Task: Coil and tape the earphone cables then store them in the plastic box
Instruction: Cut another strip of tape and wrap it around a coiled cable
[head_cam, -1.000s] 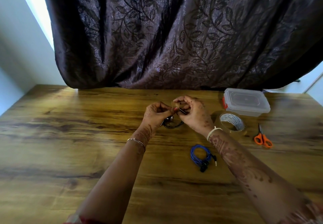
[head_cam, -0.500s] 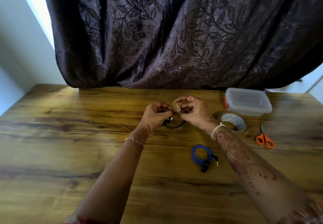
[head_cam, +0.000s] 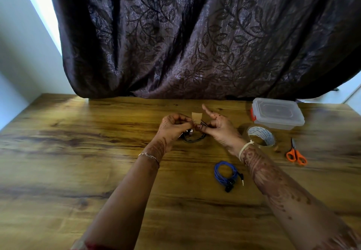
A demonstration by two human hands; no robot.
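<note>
A coiled black earphone cable [head_cam: 195,139] hangs just above the wooden table between my hands. My left hand [head_cam: 173,126] pinches the coil's top from the left. My right hand [head_cam: 218,126] pinches it from the right with thumb and curled fingers, its index finger pointing up. A brown piece of tape [head_cam: 197,117] stands up from the cable between the two hands. A coiled blue earphone cable [head_cam: 224,173] lies on the table nearer to me. The clear plastic box [head_cam: 277,113] with its lid on stands at the back right.
A roll of brown tape [head_cam: 260,135] lies in front of the box. Orange-handled scissors [head_cam: 296,155] lie to its right. A dark leaf-patterned curtain [head_cam: 195,35] hangs over the table's far edge.
The tape piece, earlier folded between my fingertips, now stands upright above the cable. My right index finger has lifted and straightened.
</note>
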